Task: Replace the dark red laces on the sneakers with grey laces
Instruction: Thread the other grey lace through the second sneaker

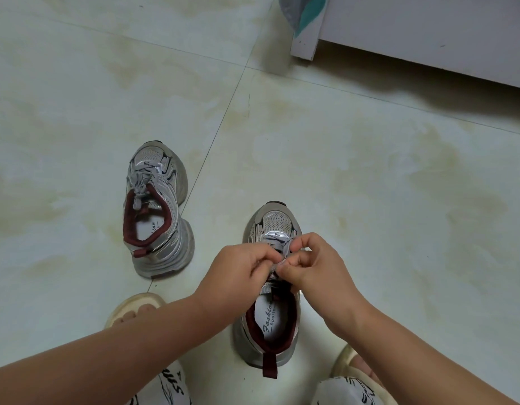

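Head view: a person crouches over a pale, marbled tile floor.
Near sneaker: silver-grey mesh sneaker with dark red lining stands upright on the floor between the person's two beige slippers, toe pointing away.
Left hand: left hand pinches the grey lace over the tongue, fingers curled.
Right hand: right hand grips the same lace from the other side, thumb and fingers curled, touching the left hand.
Far sneaker: matching second sneaker sits apart to the left, already threaded with grey laces, ends tucked inside.
Background: white cabinet base at upper right.
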The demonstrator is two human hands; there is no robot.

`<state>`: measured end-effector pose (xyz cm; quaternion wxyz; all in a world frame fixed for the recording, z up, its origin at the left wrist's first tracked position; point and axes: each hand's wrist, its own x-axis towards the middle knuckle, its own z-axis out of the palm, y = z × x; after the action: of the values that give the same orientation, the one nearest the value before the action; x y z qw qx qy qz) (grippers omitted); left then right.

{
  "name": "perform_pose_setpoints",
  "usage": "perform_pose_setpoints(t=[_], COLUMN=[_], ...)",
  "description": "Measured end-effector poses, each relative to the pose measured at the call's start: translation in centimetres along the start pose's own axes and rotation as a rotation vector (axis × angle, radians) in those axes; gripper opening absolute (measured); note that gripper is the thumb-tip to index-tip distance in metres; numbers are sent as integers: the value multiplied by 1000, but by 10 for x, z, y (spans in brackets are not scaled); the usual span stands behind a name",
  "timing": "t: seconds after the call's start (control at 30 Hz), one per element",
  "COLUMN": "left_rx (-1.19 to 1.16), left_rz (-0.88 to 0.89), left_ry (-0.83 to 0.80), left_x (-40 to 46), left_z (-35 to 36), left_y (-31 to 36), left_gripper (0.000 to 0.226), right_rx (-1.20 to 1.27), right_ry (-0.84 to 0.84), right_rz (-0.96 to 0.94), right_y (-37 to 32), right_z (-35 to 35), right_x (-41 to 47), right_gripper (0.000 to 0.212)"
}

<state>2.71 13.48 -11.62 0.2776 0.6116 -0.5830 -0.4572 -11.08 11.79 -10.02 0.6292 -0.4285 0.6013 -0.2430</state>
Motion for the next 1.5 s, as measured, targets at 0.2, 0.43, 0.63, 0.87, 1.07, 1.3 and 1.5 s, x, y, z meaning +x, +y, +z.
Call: perform_pose_setpoints(t=[0.2,0.43,0.63,0.87,1.07,1.3,1.5], left_rx=[-95,-219,500,55,-357,-582,-356], left_rz=[-51,-313,101,-222,-410,-484,-409], left_ry=[-4,112,-171,-304,-362,-284,-148], left_x=[3,7,7,12,10,2,1], left_z=[-4,3,-5,-9,-14,-7,-11], left_y=[-2,1,11,4,5,7,-2], left_gripper=[31,21,25,29,36,23,20], right_rx=[-2,-342,-601,-825,-789,-852,-912], right_ry=[-50,-7,19,-28,108,170,161], right_rz=[-11,-212,-306,-522,-719,-773,-738], right_y=[1,2,-3,6,24,27,19], right_z=[-3,2,2,-1,5,3,-4], right_x=[1,-2,-6,0,4,5,5], right_gripper=[26,28,23,26,12,15,22])
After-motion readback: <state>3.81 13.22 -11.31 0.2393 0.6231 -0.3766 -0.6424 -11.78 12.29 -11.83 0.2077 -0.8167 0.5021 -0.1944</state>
